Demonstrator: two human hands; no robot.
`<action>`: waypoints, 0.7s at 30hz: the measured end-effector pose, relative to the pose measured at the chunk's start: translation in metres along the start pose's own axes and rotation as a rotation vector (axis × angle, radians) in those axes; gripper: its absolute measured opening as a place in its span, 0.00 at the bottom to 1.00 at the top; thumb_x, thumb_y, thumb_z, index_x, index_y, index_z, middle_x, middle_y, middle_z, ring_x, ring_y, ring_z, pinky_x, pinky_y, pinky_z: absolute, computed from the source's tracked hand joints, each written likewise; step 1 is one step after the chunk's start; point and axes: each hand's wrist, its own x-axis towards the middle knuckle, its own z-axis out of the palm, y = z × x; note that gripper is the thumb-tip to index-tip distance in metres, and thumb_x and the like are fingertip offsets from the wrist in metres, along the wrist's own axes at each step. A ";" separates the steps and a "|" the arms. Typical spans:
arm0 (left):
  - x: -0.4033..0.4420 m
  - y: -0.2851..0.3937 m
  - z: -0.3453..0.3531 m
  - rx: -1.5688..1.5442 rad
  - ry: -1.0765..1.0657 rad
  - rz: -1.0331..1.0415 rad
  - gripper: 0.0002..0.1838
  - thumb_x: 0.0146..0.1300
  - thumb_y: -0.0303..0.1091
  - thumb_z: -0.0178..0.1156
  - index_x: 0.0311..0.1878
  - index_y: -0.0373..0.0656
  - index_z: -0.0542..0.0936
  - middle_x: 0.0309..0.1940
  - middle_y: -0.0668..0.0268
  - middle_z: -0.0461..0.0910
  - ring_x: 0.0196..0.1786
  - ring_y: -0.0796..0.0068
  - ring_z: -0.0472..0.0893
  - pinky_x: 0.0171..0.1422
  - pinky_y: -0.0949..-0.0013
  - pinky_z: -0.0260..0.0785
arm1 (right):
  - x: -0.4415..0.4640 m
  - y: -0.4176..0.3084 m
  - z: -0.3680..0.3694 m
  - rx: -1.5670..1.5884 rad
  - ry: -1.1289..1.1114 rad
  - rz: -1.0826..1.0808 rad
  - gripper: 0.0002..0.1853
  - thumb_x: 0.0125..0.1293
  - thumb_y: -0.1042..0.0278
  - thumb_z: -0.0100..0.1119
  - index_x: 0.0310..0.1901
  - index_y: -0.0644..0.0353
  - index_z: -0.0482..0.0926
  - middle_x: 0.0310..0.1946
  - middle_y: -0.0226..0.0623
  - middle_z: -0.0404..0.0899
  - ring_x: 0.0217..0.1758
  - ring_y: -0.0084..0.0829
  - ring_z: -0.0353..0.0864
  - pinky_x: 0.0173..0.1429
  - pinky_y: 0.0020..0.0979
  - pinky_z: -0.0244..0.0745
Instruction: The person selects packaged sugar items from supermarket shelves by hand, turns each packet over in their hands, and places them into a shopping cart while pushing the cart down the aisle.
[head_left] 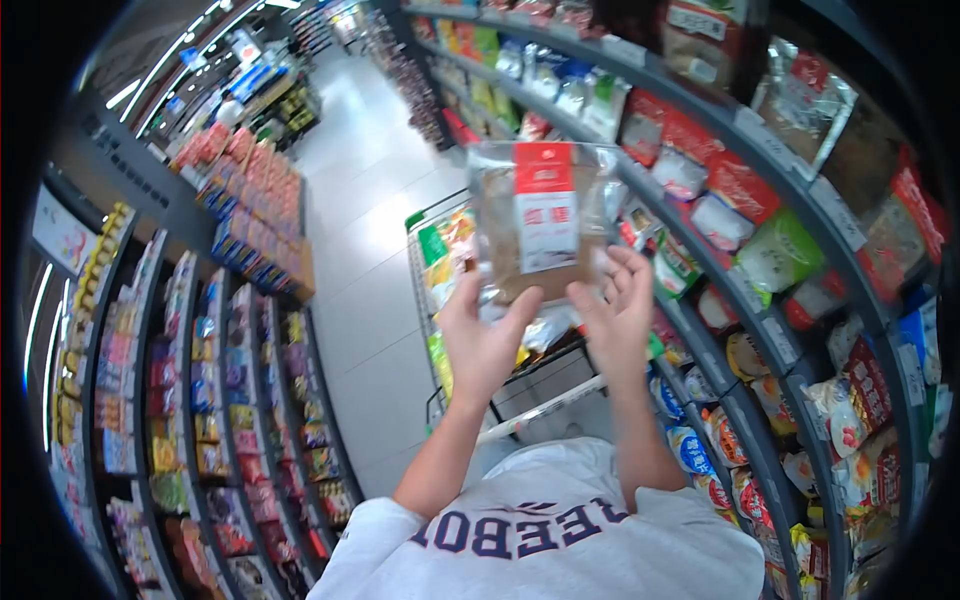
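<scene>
A clear plastic bag of brown contents (pixel 505 225), with a red and white label, is held upright in front of my chest. My left hand (pixel 487 325) grips its lower left corner, thumb across the front. At the lower right corner, my right hand (pixel 617 305) holds the bag with the thumb in front and the other fingers at its side, slightly blurred. Behind and below the bag stands a shopping cart (pixel 540 408) with several colourful packages in it, partly hidden by the bag and my hands.
Shelves of bagged goods (pixel 780 340) curve along the right side, close to my right arm. On the left are shelves of small packages (pixel 205 400). A stacked display of pink boxes (pixel 250 185) stands beside the tiled aisle floor (pixel 350 210), which runs ahead.
</scene>
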 end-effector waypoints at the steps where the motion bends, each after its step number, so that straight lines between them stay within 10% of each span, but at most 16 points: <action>1: -0.003 0.011 0.003 0.178 0.093 0.104 0.12 0.60 0.28 0.73 0.44 0.35 0.83 0.40 0.59 0.86 0.42 0.75 0.83 0.47 0.69 0.74 | -0.004 0.009 0.000 -0.199 0.071 -0.076 0.34 0.63 0.69 0.74 0.65 0.66 0.64 0.63 0.47 0.70 0.68 0.37 0.73 0.69 0.37 0.71; 3: -0.012 0.010 0.015 0.261 0.217 0.040 0.14 0.59 0.28 0.72 0.48 0.36 0.84 0.44 0.53 0.86 0.47 0.65 0.84 0.56 0.64 0.74 | -0.021 0.011 0.001 -0.321 -0.009 -0.064 0.41 0.62 0.65 0.75 0.70 0.67 0.59 0.67 0.48 0.66 0.71 0.41 0.69 0.73 0.40 0.67; 7: -0.029 -0.007 0.037 0.484 -0.050 0.590 0.27 0.55 0.26 0.68 0.61 0.36 0.81 0.62 0.48 0.80 0.60 0.45 0.79 0.66 0.50 0.71 | -0.032 0.017 0.007 0.057 -0.150 -0.023 0.38 0.70 0.62 0.67 0.73 0.67 0.57 0.69 0.49 0.65 0.70 0.36 0.71 0.70 0.40 0.71; 12: -0.045 -0.017 0.036 0.318 -0.290 0.461 0.25 0.54 0.20 0.67 0.58 0.35 0.82 0.63 0.49 0.79 0.63 0.50 0.79 0.71 0.54 0.67 | 0.000 0.022 -0.061 0.010 0.022 0.331 0.16 0.74 0.69 0.63 0.58 0.66 0.76 0.50 0.37 0.85 0.47 0.24 0.86 0.41 0.29 0.87; 16: -0.038 -0.025 0.027 0.231 -0.132 0.353 0.19 0.57 0.18 0.66 0.54 0.35 0.83 0.60 0.52 0.81 0.60 0.58 0.82 0.68 0.58 0.71 | 0.029 0.017 -0.108 0.222 0.531 0.120 0.15 0.77 0.66 0.58 0.59 0.64 0.76 0.50 0.38 0.85 0.43 0.30 0.88 0.34 0.31 0.85; 21: -0.024 -0.043 0.027 -0.027 -0.106 0.009 0.23 0.70 0.19 0.57 0.67 0.37 0.73 0.65 0.59 0.75 0.60 0.70 0.80 0.61 0.69 0.76 | 0.002 0.008 -0.100 -0.123 -0.044 0.310 0.14 0.74 0.70 0.62 0.56 0.65 0.78 0.43 0.35 0.86 0.33 0.22 0.84 0.23 0.26 0.75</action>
